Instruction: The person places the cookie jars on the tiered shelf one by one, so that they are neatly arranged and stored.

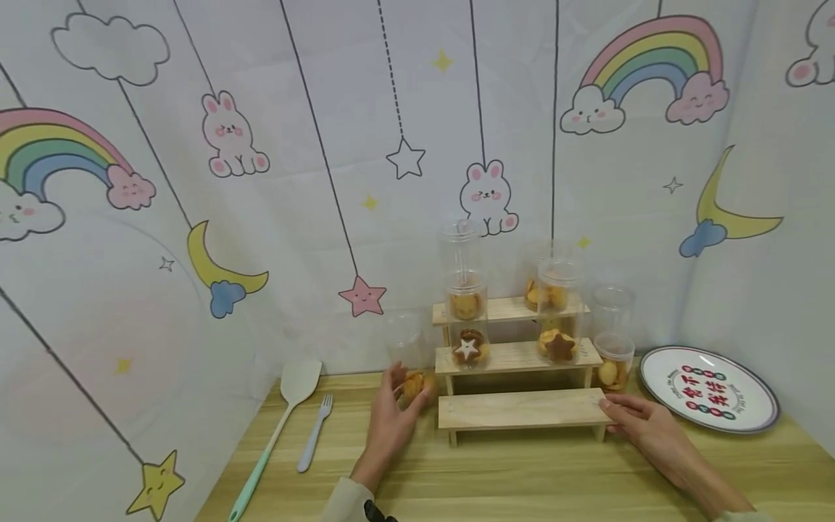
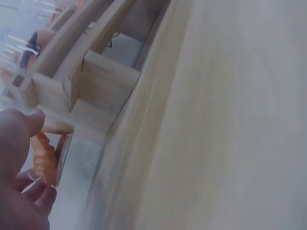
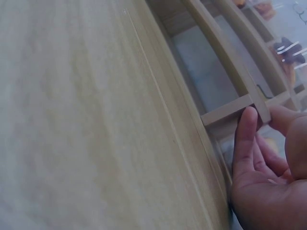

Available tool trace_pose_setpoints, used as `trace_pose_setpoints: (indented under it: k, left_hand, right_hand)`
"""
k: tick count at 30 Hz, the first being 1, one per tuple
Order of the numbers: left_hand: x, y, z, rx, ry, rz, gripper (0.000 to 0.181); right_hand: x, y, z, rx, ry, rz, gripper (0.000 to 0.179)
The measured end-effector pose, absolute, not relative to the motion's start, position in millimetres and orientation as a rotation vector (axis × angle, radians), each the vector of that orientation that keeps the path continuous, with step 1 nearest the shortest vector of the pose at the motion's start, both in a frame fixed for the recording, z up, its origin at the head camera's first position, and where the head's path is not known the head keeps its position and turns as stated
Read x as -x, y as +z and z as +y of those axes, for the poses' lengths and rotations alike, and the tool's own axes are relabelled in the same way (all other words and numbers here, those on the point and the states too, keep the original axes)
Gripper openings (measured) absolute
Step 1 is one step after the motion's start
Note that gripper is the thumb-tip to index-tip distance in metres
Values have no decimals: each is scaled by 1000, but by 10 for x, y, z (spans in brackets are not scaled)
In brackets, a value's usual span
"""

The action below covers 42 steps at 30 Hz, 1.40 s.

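My left hand [image 1: 394, 419] grips the lower part of a tall clear plastic jar [image 1: 406, 337] with orange-brown cookies [image 2: 44, 160] at its bottom. That jar stands beside the left end of a three-step wooden display stand [image 1: 522, 407]. At the stand's right end, my right hand [image 1: 652, 431] pinches the end of the lowest step, near its leg [image 3: 230, 110]. Clear cookie jars stand on the upper steps: one with a white-star cookie [image 1: 468, 348] at the left, one with a brown star cookie [image 1: 559, 346] at the right. The lowest step carries nothing.
Right of the stand is another clear cookie jar [image 1: 613, 366], then an oval white plate [image 1: 711, 389] with red lettering. A white spatula [image 1: 298, 382] with a green handle and a pale fork [image 1: 316, 433] lie at the left. A printed cloth [image 1: 313, 145] hangs behind the wooden table [image 1: 496, 482].
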<state>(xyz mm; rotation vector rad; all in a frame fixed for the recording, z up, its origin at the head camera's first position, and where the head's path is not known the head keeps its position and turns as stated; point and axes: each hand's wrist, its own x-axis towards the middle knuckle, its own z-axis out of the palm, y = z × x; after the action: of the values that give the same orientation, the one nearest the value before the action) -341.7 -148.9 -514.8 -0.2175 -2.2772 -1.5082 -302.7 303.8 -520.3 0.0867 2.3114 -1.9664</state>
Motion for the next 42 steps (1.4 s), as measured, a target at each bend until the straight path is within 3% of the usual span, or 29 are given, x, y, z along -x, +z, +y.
trace_pose_setpoints:
  k: [15, 31, 42]
  left_hand:
    - [3023, -4933, -1561, 435, -1384, -2250, 73]
    - [2899, -4894, -988, 636, -1533, -2303, 70]
    - [2945, -4883, -852, 590, -1659, -2296, 70]
  right_hand:
    - [3016, -5179, 3033, -87, -1986, 2306, 77]
    - [3023, -5190, 3039, -68, -2004, 2274, 77]
    - [3034, -5214, 3044, -57, -2026, 2262, 75]
